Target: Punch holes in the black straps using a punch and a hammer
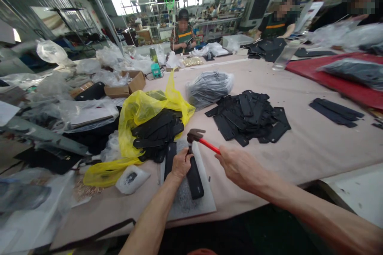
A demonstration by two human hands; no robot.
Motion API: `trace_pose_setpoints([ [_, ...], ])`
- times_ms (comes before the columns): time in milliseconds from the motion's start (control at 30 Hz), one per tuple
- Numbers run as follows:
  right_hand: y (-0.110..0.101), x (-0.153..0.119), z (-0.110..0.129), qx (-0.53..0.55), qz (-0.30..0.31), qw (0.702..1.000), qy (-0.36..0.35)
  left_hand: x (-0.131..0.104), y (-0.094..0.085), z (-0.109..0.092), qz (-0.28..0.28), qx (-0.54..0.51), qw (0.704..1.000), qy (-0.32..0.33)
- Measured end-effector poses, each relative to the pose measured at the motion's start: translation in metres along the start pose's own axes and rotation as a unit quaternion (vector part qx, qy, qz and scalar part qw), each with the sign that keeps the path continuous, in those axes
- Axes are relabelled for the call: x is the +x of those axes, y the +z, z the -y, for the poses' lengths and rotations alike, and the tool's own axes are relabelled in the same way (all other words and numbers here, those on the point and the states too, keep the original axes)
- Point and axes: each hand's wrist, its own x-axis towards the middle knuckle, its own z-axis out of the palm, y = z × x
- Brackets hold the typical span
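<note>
My right hand (236, 165) is closed round the red handle of a claw hammer (196, 135). The hammer's head is at the top of a short metal punch (190, 148); whether they touch I cannot tell. My left hand (181, 164) grips that punch upright over a black strip (196, 181). Under the strip lies a pale, speckled board (185, 203). Another black strip (170, 159) rests on the board, left of my left hand. Beyond the board, a yellow plastic bag (128, 127) holds many black strips (158, 127).
A heap of black pieces (251, 115) lies right of the hammer, near a clear bag of dark pieces (211, 87). Further right are loose dark strips (335, 111) and a red sheet (323, 67). A cardboard box (131, 83) stands back left. Co-workers (183, 34) sit across the table.
</note>
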Motion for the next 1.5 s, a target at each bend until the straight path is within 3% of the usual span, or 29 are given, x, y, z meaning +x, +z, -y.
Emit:
trace_pose_setpoints([
  [67, 0.007, -0.005, -0.020, -0.075, 0.099, 0.992, 0.008, 0.000, 0.000, 0.001, -0.006, -0.002, 1.000, 0.003],
  [133, 0.012, -0.008, -0.042, -0.096, 0.122, 0.987, 0.033, 0.000, 0.000, 0.001, -0.011, -0.009, 1.000, 0.010],
  [200, 0.024, -0.012, -0.065, -0.038, 0.122, 0.988, 0.088, 0.001, -0.002, -0.001, -0.012, -0.015, 1.000, 0.013],
  [300, 0.058, -0.025, -0.098, 0.066, 0.190, 0.958, 0.204, 0.001, -0.004, -0.002, -0.007, -0.022, 1.000, 0.006],
  [400, 0.097, -0.043, -0.117, 0.014, 0.205, 0.947, 0.247, 0.002, -0.005, -0.002, 0.003, -0.033, 0.999, -0.006],
  [467, 0.115, -0.053, -0.115, -0.055, 0.161, 0.965, 0.198, 0.002, -0.005, -0.002, 0.005, -0.043, 0.999, -0.016],
  [567, 0.136, -0.062, -0.090, -0.114, 0.093, 0.987, 0.071, 0.003, -0.007, -0.003, 0.009, -0.056, 0.998, -0.028],
  [700, 0.169, -0.074, -0.055, -0.094, 0.127, 0.986, -0.048, 0.005, -0.008, -0.005, 0.012, -0.074, 0.996, -0.045],
  [833, 0.194, -0.086, -0.049, -0.098, 0.146, 0.983, -0.058, 0.013, -0.008, -0.004, 0.003, -0.191, 0.972, -0.140],
  [933, 0.197, -0.087, -0.053, -0.097, 0.147, 0.983, -0.060, 0.020, -0.015, -0.004, -0.035, -0.314, 0.924, -0.214],
  [1000, 0.196, -0.087, -0.054, -0.096, 0.143, 0.983, -0.057, 0.022, -0.023, -0.004, -0.048, -0.334, 0.916, -0.219],
  [1167, 0.192, -0.086, -0.052, -0.091, 0.139, 0.984, -0.059, 0.006, -0.038, -0.004, -0.004, -0.207, 0.964, -0.169],
  [1333, 0.175, -0.072, -0.056, -0.087, 0.150, 0.980, -0.095, -0.010, -0.034, 0.005, -0.023, -0.177, 0.970, -0.168],
  [1500, 0.158, -0.046, -0.065, -0.056, 0.233, 0.938, -0.251, -0.009, -0.032, 0.010, -0.034, -0.186, 0.967, -0.173],
])
